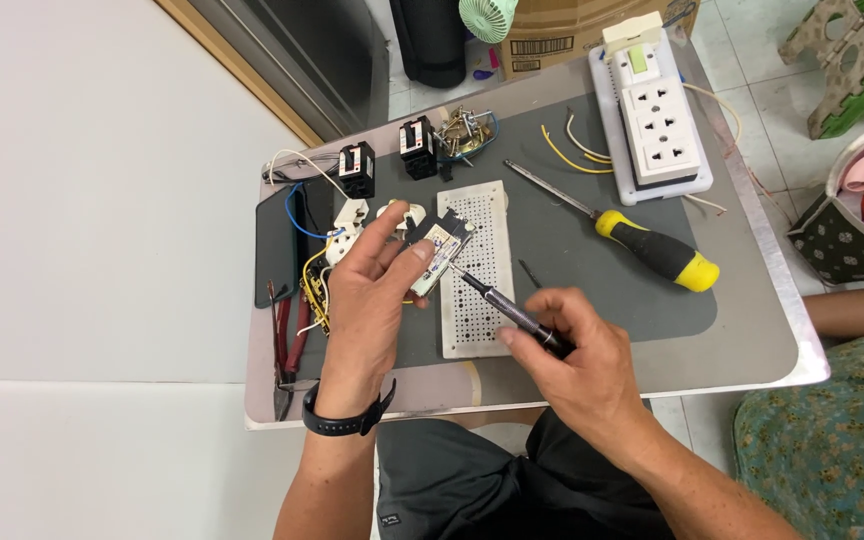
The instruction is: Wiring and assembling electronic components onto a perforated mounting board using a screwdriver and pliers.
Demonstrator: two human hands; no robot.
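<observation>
A person is sitting at a small grey bench (752, 330), seen from above. The left hand (367, 300), with a black watch (347, 420) on its wrist, is holding a small socket part (439, 255) up over the bench, fingers (384, 228) and thumb clamped on its edges. The right hand (577, 365) is gripping a thin dark screwdriver (507, 308), fingers closed around its handle, and the metal tip is touching the part's lower edge.

Under the hands, a white perforated plate (482, 290) is lying flat on a dark mat (592, 270). To the right of it, a bigger yellow and black screwdriver (642, 245) is lying at a slant. Beyond that, at the far right corner, a white power strip (657, 125) is sitting beside loose yellow wires (572, 155). At the far edge, two black socket blocks (387, 160) are standing near a heap of screws (462, 130). To the left, white plugs (352, 225) and red-handled pliers (292, 345) are lying near the bench's left edge. Another person's arm (862, 310) is showing at the right.
</observation>
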